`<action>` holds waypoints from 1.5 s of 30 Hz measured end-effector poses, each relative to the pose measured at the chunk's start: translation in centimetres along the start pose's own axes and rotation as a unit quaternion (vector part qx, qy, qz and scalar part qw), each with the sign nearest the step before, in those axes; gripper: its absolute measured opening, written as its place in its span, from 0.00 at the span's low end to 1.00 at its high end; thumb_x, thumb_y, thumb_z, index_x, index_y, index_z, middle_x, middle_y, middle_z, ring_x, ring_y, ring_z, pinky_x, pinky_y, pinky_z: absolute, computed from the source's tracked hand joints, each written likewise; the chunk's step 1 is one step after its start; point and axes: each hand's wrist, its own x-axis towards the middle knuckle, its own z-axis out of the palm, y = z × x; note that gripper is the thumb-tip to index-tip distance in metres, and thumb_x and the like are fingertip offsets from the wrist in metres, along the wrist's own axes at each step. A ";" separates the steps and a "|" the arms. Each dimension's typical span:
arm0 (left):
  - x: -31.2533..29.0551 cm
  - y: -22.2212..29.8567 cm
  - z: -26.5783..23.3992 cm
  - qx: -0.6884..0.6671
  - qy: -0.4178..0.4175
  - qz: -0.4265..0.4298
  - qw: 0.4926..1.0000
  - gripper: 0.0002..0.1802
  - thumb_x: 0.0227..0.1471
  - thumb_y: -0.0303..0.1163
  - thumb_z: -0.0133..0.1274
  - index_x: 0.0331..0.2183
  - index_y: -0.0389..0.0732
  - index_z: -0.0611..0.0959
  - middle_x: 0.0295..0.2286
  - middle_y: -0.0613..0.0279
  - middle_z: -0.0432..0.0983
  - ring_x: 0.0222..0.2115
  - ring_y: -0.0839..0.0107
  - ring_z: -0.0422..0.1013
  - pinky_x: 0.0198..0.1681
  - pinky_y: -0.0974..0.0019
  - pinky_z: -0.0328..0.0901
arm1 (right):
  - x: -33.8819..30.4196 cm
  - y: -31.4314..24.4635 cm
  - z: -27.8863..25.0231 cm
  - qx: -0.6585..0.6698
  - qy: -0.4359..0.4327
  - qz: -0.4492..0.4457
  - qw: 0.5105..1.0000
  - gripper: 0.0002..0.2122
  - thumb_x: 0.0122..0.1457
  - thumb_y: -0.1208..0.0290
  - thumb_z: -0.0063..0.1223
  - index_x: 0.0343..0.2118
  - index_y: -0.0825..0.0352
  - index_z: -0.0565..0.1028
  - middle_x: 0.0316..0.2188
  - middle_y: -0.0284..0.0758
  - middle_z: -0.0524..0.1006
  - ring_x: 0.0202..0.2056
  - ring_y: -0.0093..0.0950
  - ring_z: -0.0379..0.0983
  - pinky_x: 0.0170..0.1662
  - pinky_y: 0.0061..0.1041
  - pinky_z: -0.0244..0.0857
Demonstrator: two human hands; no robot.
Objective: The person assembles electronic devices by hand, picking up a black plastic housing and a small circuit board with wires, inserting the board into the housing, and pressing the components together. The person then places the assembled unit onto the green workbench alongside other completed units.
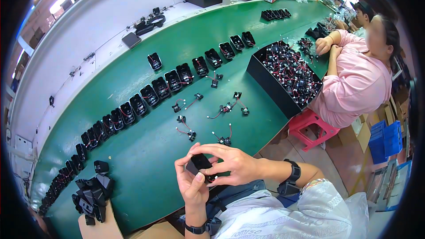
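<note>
Close to my body, at the table's near edge, both hands hold one small black plastic housing (pixel 201 162). My left hand (pixel 191 183) is closed round its left side, with the thumb pressed against it. From the right, my right hand (pixel 232 164) grips the same housing, its fingers and thumb bent over the top and lower end. A small white connector shows by the right fingertips; the rest of the housing's inside is hidden. Just beyond my hands lie small black parts with red wires, such as one wired part (pixel 224 140) and another (pixel 191 135).
A long curved row of open black housings (pixel 149 94) runs along the green table (pixel 146 163). A black bin (pixel 270 89) heaped with wired parts stands at right, beside a seated person in pink (pixel 354 75) and a red stool (pixel 312 128). Black casings (pixel 93 194) are piled at lower left.
</note>
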 end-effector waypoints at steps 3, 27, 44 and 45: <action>0.8 -1.0 -0.5 0.057 -0.019 0.017 0.998 0.33 0.55 0.32 0.62 0.58 0.41 0.66 0.64 0.40 0.54 0.59 0.48 0.65 0.57 0.47 0.70 | 0.3 0.3 -2.0 -0.011 -0.014 -0.007 1.000 0.15 0.46 0.69 0.72 0.38 0.64 0.83 0.62 0.48 0.67 0.63 0.48 0.65 0.61 0.46 0.65; 1.5 -1.4 -4.0 0.510 0.175 0.111 0.835 0.10 0.55 0.15 0.50 0.41 0.31 0.76 0.46 0.53 0.70 0.34 0.73 0.73 0.39 0.71 0.68 | 7.4 29.5 -43.0 -0.510 -0.141 0.200 0.825 0.31 0.38 0.66 0.76 0.47 0.64 0.71 0.41 0.41 0.78 0.50 0.44 0.73 0.52 0.39 0.69; 1.6 -1.8 -3.3 0.532 0.175 0.109 0.821 0.06 0.57 0.17 0.54 0.39 0.32 0.79 0.40 0.59 0.75 0.36 0.76 0.73 0.39 0.74 0.69 | 10.5 24.2 -43.5 -0.493 -0.156 0.130 0.846 0.21 0.45 0.68 0.70 0.42 0.67 0.75 0.39 0.41 0.81 0.44 0.42 0.77 0.49 0.39 0.70; 1.6 -1.8 -3.4 0.529 0.168 0.113 0.824 0.07 0.57 0.17 0.54 0.39 0.33 0.79 0.40 0.59 0.76 0.36 0.75 0.74 0.40 0.74 0.69 | 10.7 21.6 -42.8 -0.505 -0.123 0.121 0.846 0.19 0.47 0.69 0.68 0.42 0.67 0.75 0.40 0.42 0.80 0.45 0.42 0.77 0.50 0.39 0.70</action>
